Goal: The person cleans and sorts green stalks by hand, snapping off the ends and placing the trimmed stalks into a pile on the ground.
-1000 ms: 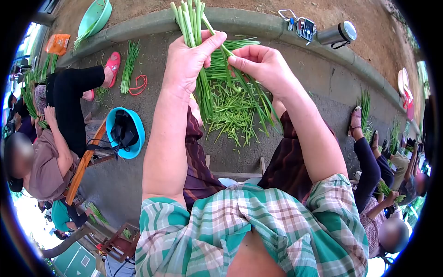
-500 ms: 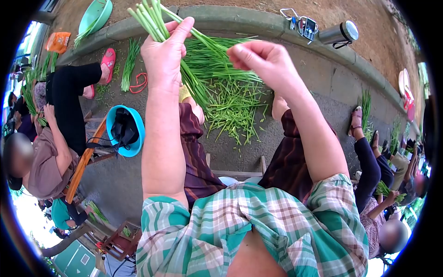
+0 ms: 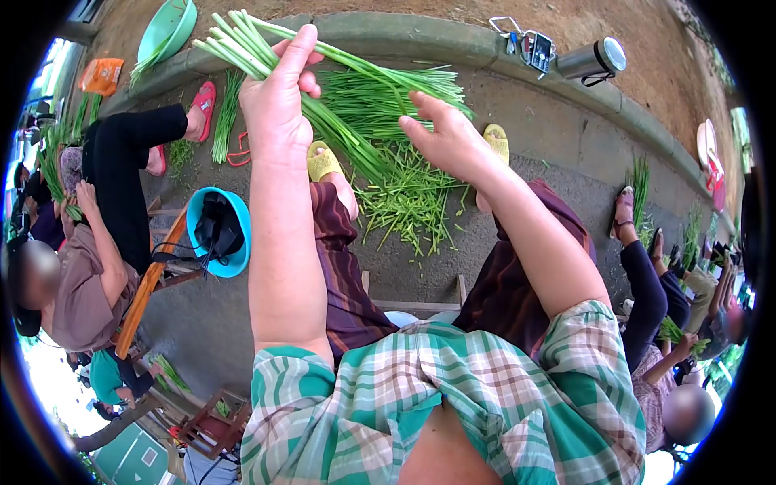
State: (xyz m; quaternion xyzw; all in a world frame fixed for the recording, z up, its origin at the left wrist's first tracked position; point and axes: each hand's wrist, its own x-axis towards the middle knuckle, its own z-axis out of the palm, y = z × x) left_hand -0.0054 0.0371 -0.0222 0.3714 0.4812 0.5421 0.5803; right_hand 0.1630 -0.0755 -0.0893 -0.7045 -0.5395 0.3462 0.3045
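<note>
My left hand (image 3: 279, 101) is closed around a bunch of long green stalks (image 3: 242, 48) with pale ends, possibly garlic chives. The pale ends point up and left; the green parts hang down toward the ground between my feet. A few stalks splay out to the right from the bunch, toward my right hand (image 3: 444, 137). That hand is open, thumb and fingers apart, beside those stalks. Beneath both hands lies a large heap of green stalks (image 3: 364, 105). Short cut pieces (image 3: 412, 194) are scattered in front of it.
To my left, a person sits by a wooden chair (image 3: 141, 299) near a blue basin (image 3: 246, 250) holding a black bag. Along the curb (image 3: 404, 36) are a metal flask (image 3: 578, 62) and a small device (image 3: 537, 50). A green basin (image 3: 182, 24) stands farther left. Other people sit at right.
My right hand has moved lower and its fingers have spread from a pinch. My left hand has shifted slightly left with the bunch. My feet in yellow slippers show more now.
</note>
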